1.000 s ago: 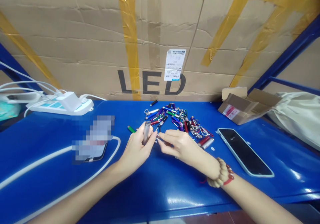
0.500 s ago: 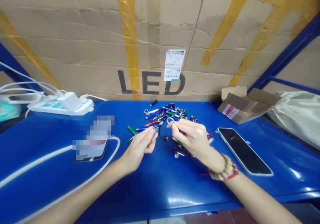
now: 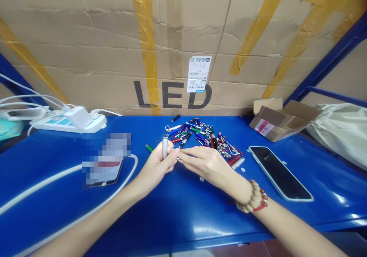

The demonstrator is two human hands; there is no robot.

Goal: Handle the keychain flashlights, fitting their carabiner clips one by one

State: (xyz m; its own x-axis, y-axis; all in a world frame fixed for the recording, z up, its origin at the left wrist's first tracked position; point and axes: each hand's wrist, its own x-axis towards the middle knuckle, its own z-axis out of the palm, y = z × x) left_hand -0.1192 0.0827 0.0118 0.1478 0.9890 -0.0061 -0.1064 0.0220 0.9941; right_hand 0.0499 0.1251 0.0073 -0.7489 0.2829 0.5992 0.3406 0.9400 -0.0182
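Observation:
My left hand (image 3: 157, 166) is closed round a small silver keychain flashlight (image 3: 165, 146), held upright above the blue table (image 3: 183, 211). My right hand (image 3: 204, 162), with a bead bracelet at the wrist, reaches across with fingers pinched at the flashlight's lower end; what they hold is too small to make out. Just behind both hands lies a pile of coloured mini flashlights with clips (image 3: 200, 134). A green one (image 3: 149, 147) lies apart, left of my left hand.
A phone (image 3: 279, 172) lies face up at the right. A blurred phone (image 3: 106, 159) on a white cable (image 3: 57, 180) sits at the left, a power strip (image 3: 69, 121) behind it. An open small carton (image 3: 282, 119) and a cloth bag (image 3: 341, 131) stand at the right, a big cardboard box (image 3: 172, 47) behind.
Half a second ago my right hand was lifted over the pile holding a key ring. It has come back down to the left hand, which now holds the silver flashlight upright.

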